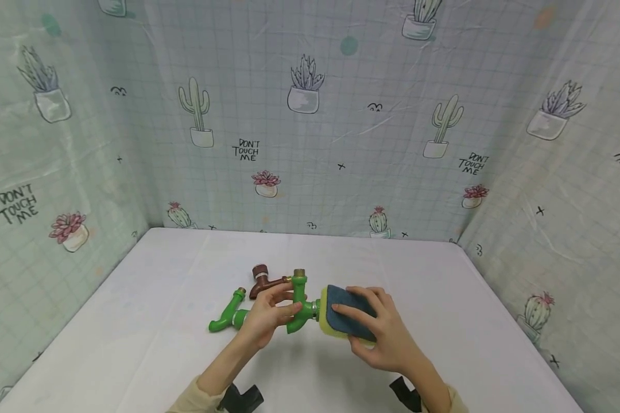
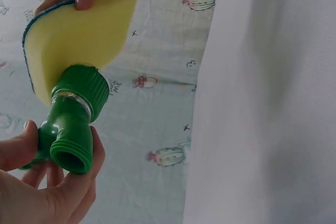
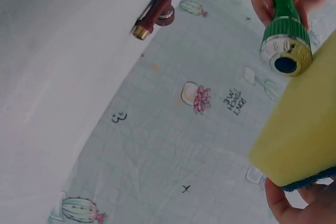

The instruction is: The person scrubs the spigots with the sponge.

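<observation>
My left hand [image 1: 267, 316] grips a green plastic tap [image 1: 303, 311] by its body, holding it above the table with one pipe end pointing up. Fingers and thumb of my right hand [image 1: 387, 335] curl round a yellow sponge [image 2: 79, 35] with a dark blue scouring side [image 1: 347, 312]. In the left wrist view the sponge's yellow face lies against the ribbed green collar [image 2: 86, 88] of the tap. From the right wrist, the collar's round silver end [image 3: 283, 56] shows right at the sponge's edge. The sponge's far corner is hidden behind my right fingers.
Behind my left hand, a second green tap [image 1: 231, 314] lies on the white table [image 1: 175, 275]. Just beyond it is a brown tap [image 1: 262, 281] with a brass end. A cactus-print cloth [image 1: 341, 143] walls the table at the back and both sides.
</observation>
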